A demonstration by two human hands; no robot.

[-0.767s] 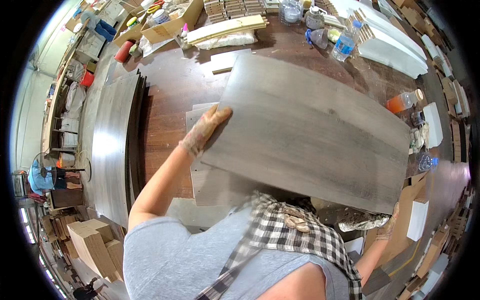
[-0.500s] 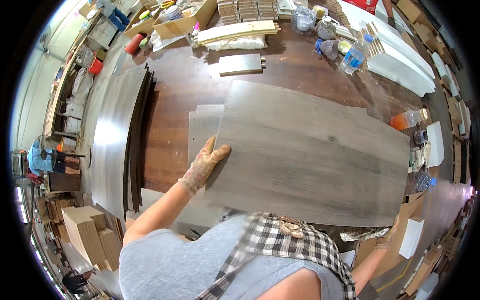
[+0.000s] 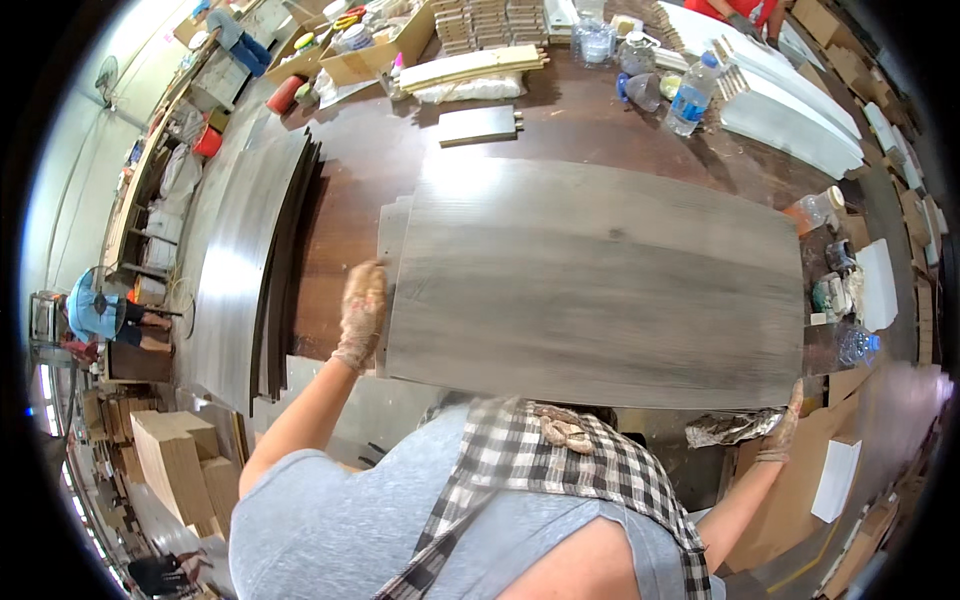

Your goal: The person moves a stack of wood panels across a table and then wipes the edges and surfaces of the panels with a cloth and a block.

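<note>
A large grey wood-grain panel [image 3: 600, 290] lies in front of me over another panel [image 3: 393, 225], whose left margin sticks out beneath it. My left hand [image 3: 365, 310], in a stained work glove, is open at that left margin. Its fingers stretch forward, held close together, and are off the top panel. At the near right corner, my right hand [image 3: 782, 432], also gloved, holds the top panel, one digit along the edge and the other fingers mostly hidden.
Several similar panels stand stacked at left [image 3: 250, 260]. A small board with dowels [image 3: 478, 126] lies beyond. A water bottle [image 3: 692, 95], an orange-liquid bottle [image 3: 815, 210] and white boards [image 3: 790, 125] line the far and right sides. Another person's gloved hands [image 3: 750, 25] are at far right.
The top panel has come down and shifted left, levelling over the one beneath. My left hand has let go of its edge and moved left. My right hand has stayed at the corner.
</note>
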